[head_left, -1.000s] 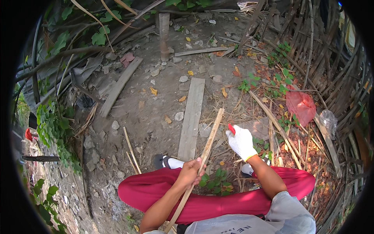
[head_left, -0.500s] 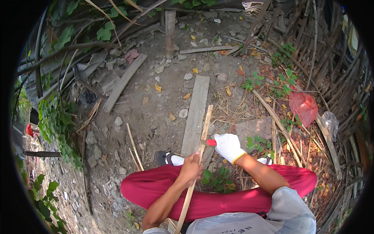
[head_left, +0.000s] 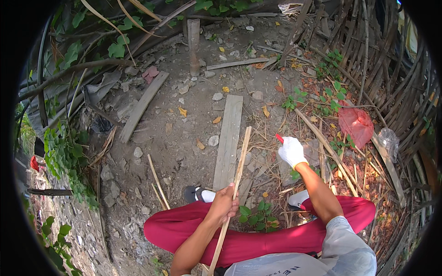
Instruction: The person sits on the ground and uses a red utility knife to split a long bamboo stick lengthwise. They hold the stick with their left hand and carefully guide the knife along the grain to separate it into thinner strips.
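Observation:
My left hand, bare, is wrapped round a long pale wooden strip. The strip slants up from my lap, past the hand, to a free end over the ground. My right hand, in a white glove with a yellow cuff, is closed on a red-handled knife. Only a bit of the red handle shows, and the blade cannot be made out. This hand is to the right of the strip and apart from it. Below the strip's upper end, a grey board lies flat on the dirt.
Another grey board lies at the left, and thin pale sticks are near my left knee. A wooden post stands at the far side. On the right are a red plastic bag, long sticks and a stick fence.
My right hand has moved right and away from the strip with the knife, whose blade was at the strip before. The left hand still grips the strip in nearly the same place.

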Demonstrator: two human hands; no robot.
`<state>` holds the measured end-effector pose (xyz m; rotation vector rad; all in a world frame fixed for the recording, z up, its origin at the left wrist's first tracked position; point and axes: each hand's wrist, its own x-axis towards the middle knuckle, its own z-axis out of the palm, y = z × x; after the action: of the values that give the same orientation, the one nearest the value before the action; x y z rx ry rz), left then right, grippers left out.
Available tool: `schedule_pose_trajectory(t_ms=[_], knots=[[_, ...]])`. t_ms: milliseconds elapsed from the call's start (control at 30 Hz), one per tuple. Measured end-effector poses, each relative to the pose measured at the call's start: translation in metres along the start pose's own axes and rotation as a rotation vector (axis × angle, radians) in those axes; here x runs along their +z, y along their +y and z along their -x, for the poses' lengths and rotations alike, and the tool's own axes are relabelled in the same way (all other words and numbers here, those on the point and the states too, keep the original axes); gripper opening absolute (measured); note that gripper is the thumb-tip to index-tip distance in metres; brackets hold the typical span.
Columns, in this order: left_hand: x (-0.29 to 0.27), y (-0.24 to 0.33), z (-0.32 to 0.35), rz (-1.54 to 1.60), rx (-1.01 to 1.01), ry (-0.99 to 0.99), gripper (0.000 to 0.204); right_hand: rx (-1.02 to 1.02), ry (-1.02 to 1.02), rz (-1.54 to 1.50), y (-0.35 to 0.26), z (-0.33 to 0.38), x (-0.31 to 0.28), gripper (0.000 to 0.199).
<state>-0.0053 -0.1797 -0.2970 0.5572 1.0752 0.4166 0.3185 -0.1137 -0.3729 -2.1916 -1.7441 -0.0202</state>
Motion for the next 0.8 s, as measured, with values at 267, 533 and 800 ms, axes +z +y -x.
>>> schedule_pose_trajectory(t_ms=[267,533,800], knots=[[-0.003,-0.005,-0.011,0.050,0.021,0.056,0.040,-0.320,-0.353,-0.078,-0.106,0.071,-0.042,0.017],[0.003,0.006,0.001,0.044,0.042,-0.045,0.041,-0.299,-0.239,-0.020,-0.118,0.067,-0.064,0.012],[-0.001,-0.001,0.002,0.040,0.006,-0.086,0.041,-0.352,-0.218,0.036,-0.109,0.059,-0.048,0.010]])
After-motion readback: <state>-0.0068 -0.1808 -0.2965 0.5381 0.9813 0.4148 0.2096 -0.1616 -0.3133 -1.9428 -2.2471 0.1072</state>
